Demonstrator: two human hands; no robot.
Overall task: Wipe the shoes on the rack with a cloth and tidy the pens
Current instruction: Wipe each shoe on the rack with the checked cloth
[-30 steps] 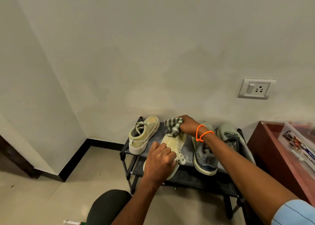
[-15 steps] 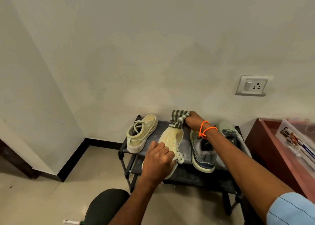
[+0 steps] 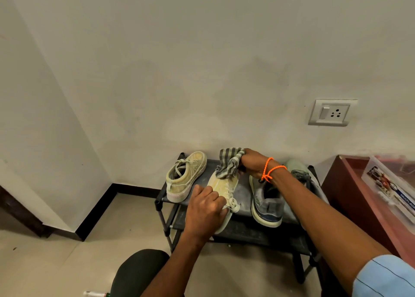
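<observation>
A black shoe rack (image 3: pixel 162 199) stands against the wall. On its top shelf my left hand (image 3: pixel 205 209) grips the heel end of a cream sneaker (image 3: pixel 221 185). My right hand (image 3: pixel 252 163) holds a bunched grey striped cloth (image 3: pixel 229 163) against that sneaker's toe. Its matching cream sneaker (image 3: pixel 186 176) sits to the left. A grey sneaker (image 3: pixel 267 203) lies right of the held one, and a pale green sneaker (image 3: pixel 297 168) shows behind my right forearm. A pen (image 3: pixel 95 294) lies on the floor at the bottom edge.
A reddish-brown table (image 3: pixel 350 193) with a clear plastic box (image 3: pixel 391 188) stands to the right of the rack. A wall socket (image 3: pixel 332 112) is above it. My dark-clad knee (image 3: pixel 137 272) is in front of the rack. Tiled floor stretches to the left.
My right hand slid the cloth from the middle of the cream sneaker out to its toe and back a little. My left hand kept its grip on the heel.
</observation>
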